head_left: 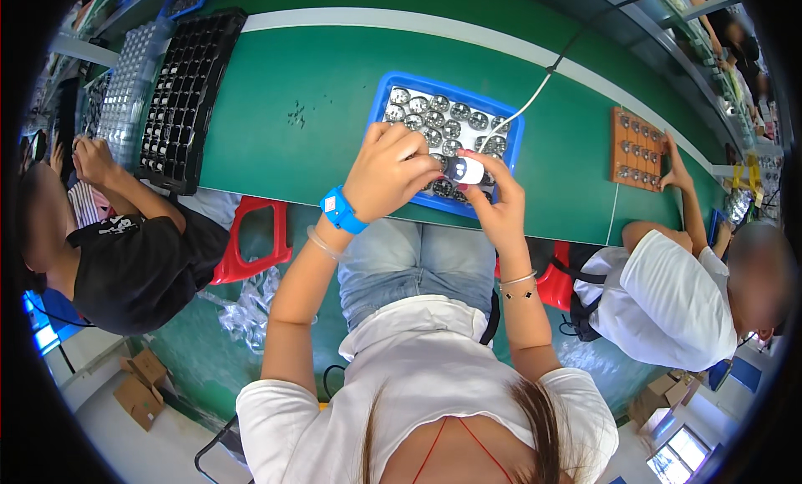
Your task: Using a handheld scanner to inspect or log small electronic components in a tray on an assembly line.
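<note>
A small black-and-white cylinder is held in front of my body, over the near part of a blue tray. My right hand grips its white end between thumb and fingers. My left hand is closed at its dark end, fingertips pinched together; what they hold there is hidden. In the tray, several round, shiny metal-and-black parts sit on a white liner. A thin white cable drops from above and reaches the tray near my right fingers; its end cannot be made out.
On the green table, small dark bits lie left of the tray. Farther left are a black compartment tray and a clear one. An orange block with metal parts stands right, touched by a co-worker's hand. Another co-worker sits left.
</note>
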